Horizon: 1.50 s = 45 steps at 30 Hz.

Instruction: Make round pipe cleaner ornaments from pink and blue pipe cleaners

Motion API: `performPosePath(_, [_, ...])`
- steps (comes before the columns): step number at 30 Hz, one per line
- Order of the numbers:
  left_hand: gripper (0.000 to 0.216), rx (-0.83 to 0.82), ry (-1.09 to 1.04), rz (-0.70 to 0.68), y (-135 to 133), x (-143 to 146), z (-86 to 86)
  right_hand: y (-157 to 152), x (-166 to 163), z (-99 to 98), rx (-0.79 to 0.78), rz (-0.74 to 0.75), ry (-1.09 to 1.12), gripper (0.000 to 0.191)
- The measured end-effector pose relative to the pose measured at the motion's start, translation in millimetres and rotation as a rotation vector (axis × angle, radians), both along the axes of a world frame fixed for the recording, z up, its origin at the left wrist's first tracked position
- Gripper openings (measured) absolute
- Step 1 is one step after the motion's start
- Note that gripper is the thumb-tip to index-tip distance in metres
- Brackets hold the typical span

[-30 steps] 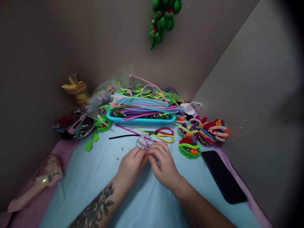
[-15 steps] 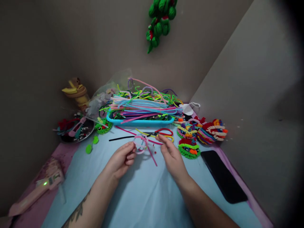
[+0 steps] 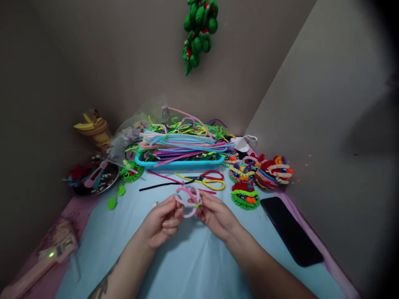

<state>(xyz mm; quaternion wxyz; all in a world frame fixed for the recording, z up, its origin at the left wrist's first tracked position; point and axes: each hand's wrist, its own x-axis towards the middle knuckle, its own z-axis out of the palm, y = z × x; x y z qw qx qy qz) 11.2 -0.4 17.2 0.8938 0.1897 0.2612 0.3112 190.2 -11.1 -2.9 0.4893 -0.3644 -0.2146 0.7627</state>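
Note:
Between my two hands is a small open ball of looped pipe cleaners (image 3: 188,215), pale pink and lilac with a brighter pink strand and a green spot on its right side. The fingers of my left hand (image 3: 164,222) pinch its left edge. My right hand (image 3: 216,214) is closed on its right edge, near the green spot. Just beyond lie scissors (image 3: 213,180) with one red and one yellow handle. Loose black, yellow and pink pipe cleaners lie about them, the black pipe cleaner (image 3: 156,186) to the left.
A blue tray (image 3: 181,165) heaped with colourful pipe cleaners stands at the back. Fuzzy finished pieces (image 3: 245,196) and a black phone (image 3: 291,230) lie to the right. At left are a metal bowl (image 3: 109,187) and a pink glue gun (image 3: 46,259) with a green light.
My right hand has moved in and now grips the pipe-cleaner ball. The ball has turned, and its pink strand no longer hangs out to the lower right. The view has shifted slightly.

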Motion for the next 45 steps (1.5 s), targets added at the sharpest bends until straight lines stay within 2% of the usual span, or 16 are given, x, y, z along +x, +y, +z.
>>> performPosePath(5, [0.025, 0.197, 0.338, 0.113, 4.1, 4.3, -2.4, -1.2, 4.3, 0.5, 0.076, -0.004, -0.011, 0.025])
performPosePath(8, [0.031, 0.312, 0.445, 0.141, 7.5, 2.6, -2.2, -1.7, 5.6, 0.7, 0.084, 0.006, -0.045, 0.026])
performPosePath(16, [0.033, 0.379, 0.540, 0.145, 11.3, -5.8, -1.1, -4.2, 7.4, 4.5, 0.145, 0.156, -0.194, 0.032])
performPosePath(21, [0.030, 0.360, 0.524, 0.108, 11.0, -9.4, 1.5, -3.9, 8.0, 7.7, 0.156, 0.183, -0.275, 0.035])
performPosePath(27, [0.025, 0.419, 0.604, 0.039, 8.2, -7.5, 4.4, -2.4, 6.6, -0.2, 0.209, 0.205, -0.339, 0.031])
performPosePath(28, [0.025, 0.436, 0.627, 0.048, 7.7, -5.9, 4.6, -2.7, 5.8, -1.4, 0.226, 0.172, -0.379, 0.033])
performPosePath(30, [0.027, 0.474, 0.678, 0.093, 6.6, -1.8, 4.6, -4.5, 3.8, -1.9, 0.308, 0.007, -0.533, 0.034])
performPosePath(33, [0.025, 0.543, 0.743, 0.177, 5.0, 4.6, 2.8, -10.2, 0.3, 1.1, 0.606, -0.267, -0.869, 0.024])
performPosePath(35, [0.024, 0.580, 0.765, 0.179, 3.6, 8.0, 0.2, -14.5, -2.2, 3.8, 0.804, -0.285, -1.054, 0.017])
performPosePath(37, [0.023, 0.602, 0.759, 0.157, 2.2, 10.3, -2.9, -17.8, -4.8, 5.5, 0.914, -0.253, -1.182, 0.012])
performPosePath(41, [0.024, 0.592, 0.678, 0.144, -0.6, 13.2, -6.4, -20.2, -8.2, 5.4, 0.973, -0.266, -1.284, 0.009])
performPosePath(45, [0.024, 0.510, 0.585, 0.164, -3.5, 15.7, -3.8, -21.5, -7.6, 3.9, 0.964, -0.378, -1.278, 0.010])
